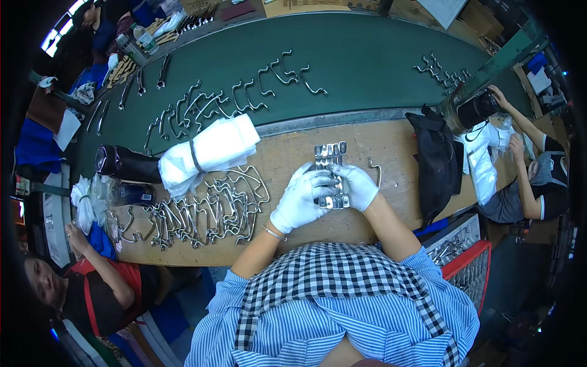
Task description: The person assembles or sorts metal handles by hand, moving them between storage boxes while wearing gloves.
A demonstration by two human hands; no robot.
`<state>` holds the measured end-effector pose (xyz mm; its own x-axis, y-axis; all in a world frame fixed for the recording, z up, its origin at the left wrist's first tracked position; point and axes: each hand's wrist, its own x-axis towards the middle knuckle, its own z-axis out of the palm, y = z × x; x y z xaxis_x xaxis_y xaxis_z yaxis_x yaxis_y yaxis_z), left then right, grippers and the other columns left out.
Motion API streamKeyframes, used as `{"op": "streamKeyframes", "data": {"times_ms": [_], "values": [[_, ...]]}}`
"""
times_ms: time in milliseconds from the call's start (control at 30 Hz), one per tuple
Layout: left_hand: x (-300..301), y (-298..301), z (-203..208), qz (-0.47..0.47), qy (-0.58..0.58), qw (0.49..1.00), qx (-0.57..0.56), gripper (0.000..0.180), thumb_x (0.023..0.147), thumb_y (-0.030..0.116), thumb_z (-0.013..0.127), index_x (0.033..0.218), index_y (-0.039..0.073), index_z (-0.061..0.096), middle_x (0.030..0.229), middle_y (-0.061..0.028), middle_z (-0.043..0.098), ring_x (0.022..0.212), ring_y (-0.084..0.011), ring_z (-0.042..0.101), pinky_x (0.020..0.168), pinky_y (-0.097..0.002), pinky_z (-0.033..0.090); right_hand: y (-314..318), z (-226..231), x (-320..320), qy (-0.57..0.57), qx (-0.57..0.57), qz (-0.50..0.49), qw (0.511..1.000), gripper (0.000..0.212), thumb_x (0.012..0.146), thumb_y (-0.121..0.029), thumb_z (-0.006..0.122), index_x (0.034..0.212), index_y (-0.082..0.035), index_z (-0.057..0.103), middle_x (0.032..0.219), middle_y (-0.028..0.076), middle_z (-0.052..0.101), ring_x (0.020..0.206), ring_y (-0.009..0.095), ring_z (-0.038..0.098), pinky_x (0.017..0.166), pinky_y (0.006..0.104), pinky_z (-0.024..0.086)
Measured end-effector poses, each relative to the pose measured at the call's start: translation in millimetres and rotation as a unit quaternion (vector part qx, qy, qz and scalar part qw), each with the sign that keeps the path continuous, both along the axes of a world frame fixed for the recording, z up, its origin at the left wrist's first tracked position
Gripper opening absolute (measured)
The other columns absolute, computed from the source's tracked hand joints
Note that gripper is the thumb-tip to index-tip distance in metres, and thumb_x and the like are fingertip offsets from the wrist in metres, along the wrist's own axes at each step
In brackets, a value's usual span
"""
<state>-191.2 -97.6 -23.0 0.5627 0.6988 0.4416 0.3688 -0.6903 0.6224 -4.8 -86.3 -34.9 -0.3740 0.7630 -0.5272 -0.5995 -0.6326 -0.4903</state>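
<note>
Both of my hands wear white gloves and meet over the wooden bench, in front of my checked apron. Between them is a row of shiny bent wrenches [331, 149], packed side by side, with ends showing above and below my fingers. My left hand [301, 199] is closed around the left side of the row. My right hand [356, 186] grips its right side, thumb and fingers across the metal. A single bent wrench [375, 172] lies just right of my right hand. Left of my left hand spreads a tangled pile of similar bent wrenches [202, 214].
A roll of white plastic bags [211, 150] and dark bottles [125, 164] stand left. Beyond the bench runs a green conveyor belt [367, 61] carrying scattered bent wrenches [202, 101]. A black bag [435, 165] lies right. Co-workers sit left [92, 287] and right [532, 183].
</note>
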Motion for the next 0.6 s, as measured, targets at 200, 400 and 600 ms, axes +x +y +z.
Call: {"op": "streamKeyframes", "data": {"times_ms": [200,400,600], "values": [[-4,0,-10,0.007,-0.035,0.999,-0.007,0.031,0.064,0.020,0.080,0.092,0.016,0.069,0.108,-0.0030,0.066,0.112,-0.0243,0.058,0.110,-0.0482,0.033,-3,-4,3,0.001,0.023,-0.014,1.000,0.019,0.094,-0.006,0.050,0.110,-0.001,0.057,0.097,0.009,0.065,0.082,0.018,0.066,0.071,0.0330,0.057],[-9,1,-15,0.016,-0.037,0.999,0.016,0.032,0.064,0.020,0.080,0.094,0.015,0.068,0.107,-0.0030,0.066,0.112,-0.0254,0.058,0.108,-0.0476,0.035,-3,5,-3,-0.017,0.027,-0.015,0.999,0.020,0.092,-0.003,0.052,0.110,0.002,0.057,0.098,0.011,0.066,0.083,0.020,0.067,0.071,0.0334,0.057],[-15,2,-12,0.029,-0.030,0.998,0.042,0.035,0.065,0.019,0.079,0.097,0.014,0.067,0.109,-0.0037,0.065,0.113,-0.0263,0.057,0.104,-0.0458,0.039,5,-1,-8,-0.016,0.032,-0.017,0.999,0.020,0.091,-0.005,0.058,0.110,0.002,0.058,0.094,0.010,0.067,0.081,0.019,0.067,0.071,0.0318,0.057]]}}
